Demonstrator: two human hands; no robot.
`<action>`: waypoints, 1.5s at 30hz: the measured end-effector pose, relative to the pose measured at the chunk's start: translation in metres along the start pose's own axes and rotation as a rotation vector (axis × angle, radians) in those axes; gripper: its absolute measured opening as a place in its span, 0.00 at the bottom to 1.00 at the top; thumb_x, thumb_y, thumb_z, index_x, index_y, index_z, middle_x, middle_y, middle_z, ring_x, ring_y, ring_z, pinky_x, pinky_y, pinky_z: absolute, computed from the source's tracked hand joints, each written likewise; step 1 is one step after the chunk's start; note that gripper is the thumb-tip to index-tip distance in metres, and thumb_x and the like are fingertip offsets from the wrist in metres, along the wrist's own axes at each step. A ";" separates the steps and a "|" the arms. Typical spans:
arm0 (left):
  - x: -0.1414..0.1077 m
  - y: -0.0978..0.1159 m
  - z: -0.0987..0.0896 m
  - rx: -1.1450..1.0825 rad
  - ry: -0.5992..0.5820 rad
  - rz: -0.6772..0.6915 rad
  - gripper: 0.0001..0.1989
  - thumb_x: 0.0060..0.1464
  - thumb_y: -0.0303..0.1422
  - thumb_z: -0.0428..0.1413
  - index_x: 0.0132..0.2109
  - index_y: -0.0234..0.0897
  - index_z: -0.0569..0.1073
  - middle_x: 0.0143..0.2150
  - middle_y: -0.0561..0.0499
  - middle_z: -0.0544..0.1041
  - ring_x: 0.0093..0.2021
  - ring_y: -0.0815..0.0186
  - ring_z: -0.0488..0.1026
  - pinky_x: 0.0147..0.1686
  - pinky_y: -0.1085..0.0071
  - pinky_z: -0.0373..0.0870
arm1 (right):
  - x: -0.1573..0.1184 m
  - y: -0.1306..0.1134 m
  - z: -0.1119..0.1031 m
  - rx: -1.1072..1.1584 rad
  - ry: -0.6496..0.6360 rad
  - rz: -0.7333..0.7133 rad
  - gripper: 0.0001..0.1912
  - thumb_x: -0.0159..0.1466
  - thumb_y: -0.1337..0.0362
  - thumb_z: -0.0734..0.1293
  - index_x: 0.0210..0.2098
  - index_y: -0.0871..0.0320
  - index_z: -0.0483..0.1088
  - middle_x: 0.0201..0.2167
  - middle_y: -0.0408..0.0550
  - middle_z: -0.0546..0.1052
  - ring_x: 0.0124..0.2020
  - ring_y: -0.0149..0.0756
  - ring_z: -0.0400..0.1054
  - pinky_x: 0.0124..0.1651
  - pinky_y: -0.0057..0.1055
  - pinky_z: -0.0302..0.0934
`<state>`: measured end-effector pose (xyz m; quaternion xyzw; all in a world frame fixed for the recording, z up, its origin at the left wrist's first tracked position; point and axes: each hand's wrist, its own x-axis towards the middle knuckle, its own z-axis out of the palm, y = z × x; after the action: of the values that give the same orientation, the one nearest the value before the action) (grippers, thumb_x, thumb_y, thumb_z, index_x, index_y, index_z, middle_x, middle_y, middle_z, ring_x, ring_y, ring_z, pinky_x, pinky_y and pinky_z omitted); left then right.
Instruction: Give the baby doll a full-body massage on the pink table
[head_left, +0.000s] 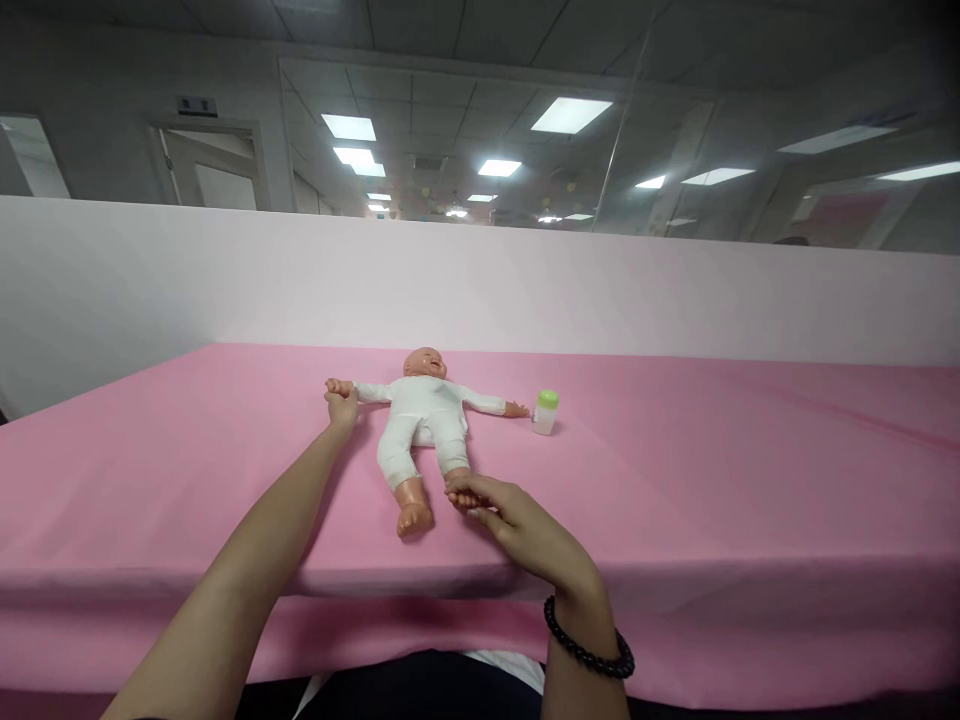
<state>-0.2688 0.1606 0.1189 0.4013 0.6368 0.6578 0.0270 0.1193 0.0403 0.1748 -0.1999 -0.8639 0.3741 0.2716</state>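
A baby doll [427,408] in a white suit lies on its back on the pink cloth, arms spread and head away from me. My left hand [343,408] is closed on the doll's hand at the left. With fingers wrapped over the doll's foot on the right side, my right hand [501,508] has a black bead bracelet [589,652] at its wrist. The doll's other foot lies bare on the cloth. Beside the doll's hand on the right stands a small bottle [546,413] with a green cap.
The pink cloth [712,470] covers the wide table and hangs over its front edge. Behind the table runs a low white partition [480,285] with glass above it. A door [214,170] shows at the back left.
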 end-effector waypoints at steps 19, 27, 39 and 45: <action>-0.035 0.040 0.001 0.267 -0.315 0.452 0.15 0.62 0.32 0.56 0.55 0.41 0.74 0.57 0.40 0.77 0.58 0.51 0.72 0.61 0.54 0.66 | 0.046 0.017 0.040 0.120 0.296 -0.171 0.20 0.72 0.67 0.58 0.58 0.52 0.74 0.61 0.48 0.74 0.65 0.38 0.66 0.68 0.40 0.62; -0.013 0.014 -0.003 0.212 0.026 0.027 0.13 0.64 0.35 0.55 0.53 0.40 0.63 0.44 0.45 0.74 0.38 0.58 0.76 0.40 0.59 0.76 | 0.003 0.000 -0.001 -0.021 -0.003 -0.048 0.14 0.69 0.69 0.63 0.47 0.50 0.78 0.55 0.48 0.77 0.55 0.42 0.73 0.57 0.38 0.69; -0.039 0.039 0.007 0.287 -0.276 0.427 0.17 0.63 0.31 0.56 0.59 0.43 0.71 0.57 0.44 0.76 0.54 0.56 0.75 0.54 0.61 0.71 | 0.028 0.011 0.023 0.066 0.232 -0.139 0.22 0.73 0.67 0.56 0.60 0.48 0.73 0.64 0.43 0.71 0.67 0.36 0.64 0.70 0.38 0.61; -0.043 0.045 0.005 0.390 -0.460 0.565 0.18 0.61 0.29 0.58 0.56 0.47 0.77 0.60 0.49 0.77 0.55 0.55 0.75 0.56 0.62 0.70 | 0.050 0.028 0.039 0.091 0.244 -0.148 0.23 0.71 0.70 0.57 0.60 0.51 0.74 0.64 0.46 0.72 0.68 0.37 0.63 0.70 0.39 0.60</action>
<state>-0.2155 0.1332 0.1360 0.6944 0.5918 0.3994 -0.0896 0.0604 0.0644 0.1473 -0.1670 -0.8191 0.3647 0.4101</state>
